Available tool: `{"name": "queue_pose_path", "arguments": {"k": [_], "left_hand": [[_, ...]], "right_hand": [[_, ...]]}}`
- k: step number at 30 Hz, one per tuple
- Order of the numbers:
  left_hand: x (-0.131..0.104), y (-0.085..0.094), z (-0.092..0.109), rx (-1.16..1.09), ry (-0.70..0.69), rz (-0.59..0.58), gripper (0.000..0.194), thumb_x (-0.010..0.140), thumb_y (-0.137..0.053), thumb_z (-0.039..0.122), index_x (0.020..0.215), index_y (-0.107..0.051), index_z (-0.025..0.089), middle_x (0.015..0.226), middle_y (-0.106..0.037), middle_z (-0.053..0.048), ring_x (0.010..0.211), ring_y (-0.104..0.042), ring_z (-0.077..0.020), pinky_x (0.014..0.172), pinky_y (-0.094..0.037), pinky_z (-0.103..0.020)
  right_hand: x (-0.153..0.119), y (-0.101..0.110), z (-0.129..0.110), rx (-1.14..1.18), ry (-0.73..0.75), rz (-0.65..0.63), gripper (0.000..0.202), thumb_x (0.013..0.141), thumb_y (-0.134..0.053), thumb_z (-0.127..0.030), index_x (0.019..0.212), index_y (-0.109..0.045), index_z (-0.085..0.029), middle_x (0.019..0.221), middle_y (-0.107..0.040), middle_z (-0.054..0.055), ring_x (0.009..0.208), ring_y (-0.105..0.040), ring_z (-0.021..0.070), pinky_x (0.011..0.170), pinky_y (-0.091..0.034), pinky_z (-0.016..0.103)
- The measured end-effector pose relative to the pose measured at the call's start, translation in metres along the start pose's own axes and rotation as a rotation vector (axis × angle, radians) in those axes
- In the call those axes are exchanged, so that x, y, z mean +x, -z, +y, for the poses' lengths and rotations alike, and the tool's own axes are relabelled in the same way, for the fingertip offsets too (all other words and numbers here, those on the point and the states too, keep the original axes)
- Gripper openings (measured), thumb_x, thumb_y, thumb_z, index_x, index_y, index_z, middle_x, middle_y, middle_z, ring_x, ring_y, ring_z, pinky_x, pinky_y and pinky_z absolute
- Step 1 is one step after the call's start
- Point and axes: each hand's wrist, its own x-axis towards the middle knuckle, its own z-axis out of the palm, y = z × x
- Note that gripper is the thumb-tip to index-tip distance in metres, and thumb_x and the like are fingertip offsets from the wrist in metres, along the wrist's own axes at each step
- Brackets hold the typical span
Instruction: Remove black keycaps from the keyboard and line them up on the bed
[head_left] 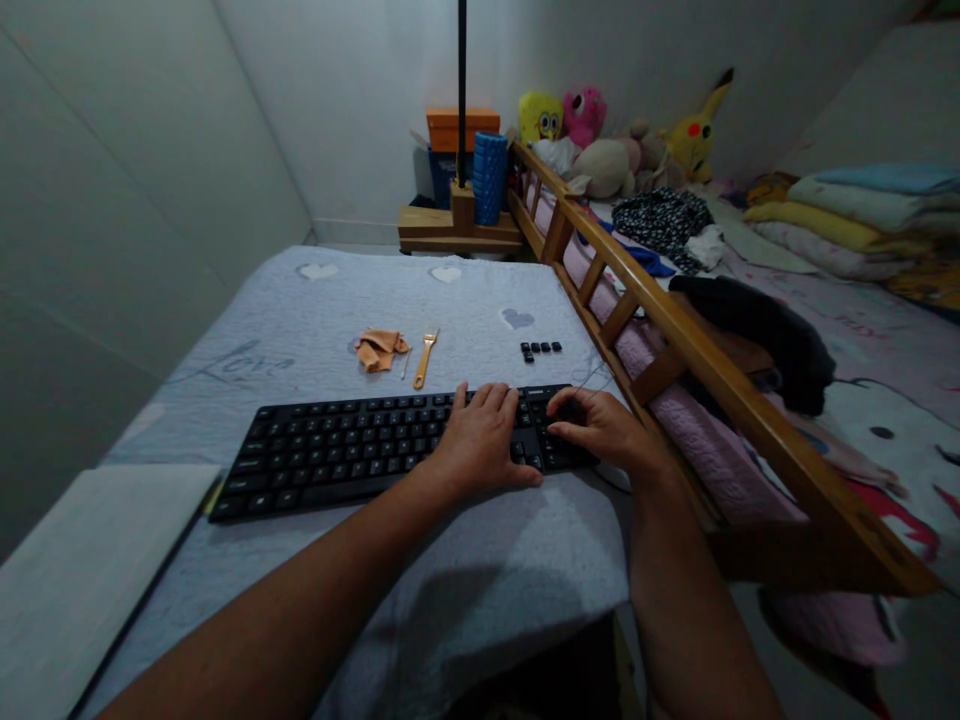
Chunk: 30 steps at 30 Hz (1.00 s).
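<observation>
A black full-size keyboard (337, 450) lies on the pale quilted cloth in front of me. My left hand (484, 430) rests flat over its right part, fingers stretched out and thumb along the near edge. Over the number pad, my right hand (600, 425) is curled, thumb and fingers closed in a pinch. Something dark is between them, too small and dim to name. Thin wire-like lines show just above that hand. Several loose black keycaps (540, 348) lie beyond the number pad. Behind the keyboard are a brush (426, 360), a cotton swab (406, 364) and a crumpled orange cloth (381, 350).
A wooden bed rail (660, 300) runs along the right, close to my right arm. Beyond it are bedding, clothes and plush toys (540, 118). A whitish flat slab (97, 560) lies at the left. A blue roller (490, 178) and an orange box (461, 128) stand at the back.
</observation>
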Motion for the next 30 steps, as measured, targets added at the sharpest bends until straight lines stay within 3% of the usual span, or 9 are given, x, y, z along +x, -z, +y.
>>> {"name": "queue_pose_path", "arguments": {"k": [13, 30], "left_hand": [[0.0, 0.002, 0.001, -0.002, 0.0, -0.01, 0.099, 0.061, -0.069, 0.07, 0.139, -0.042, 0.016, 0.142, -0.048, -0.018, 0.135, -0.039, -0.0364, 0.116, -0.014, -0.063], [0.0, 0.005, 0.002, -0.011, -0.002, -0.013, 0.096, 0.062, -0.069, 0.069, 0.138, -0.043, 0.018, 0.142, -0.048, -0.018, 0.135, -0.039, -0.0375, 0.116, -0.016, -0.062]], "right_hand": [[0.004, -0.003, 0.001, -0.15, 0.073, 0.053, 0.011, 0.083, -0.061, -0.03, 0.087, -0.064, -0.02, 0.077, -0.066, 0.0, 0.071, -0.061, 0.0158, 0.067, -0.043, 0.026], [0.017, 0.002, -0.001, -0.041, 0.004, -0.004, 0.01, 0.075, -0.065, -0.027, 0.08, -0.066, -0.019, 0.07, -0.065, -0.001, 0.065, -0.058, 0.0143, 0.061, -0.042, 0.025]]}}
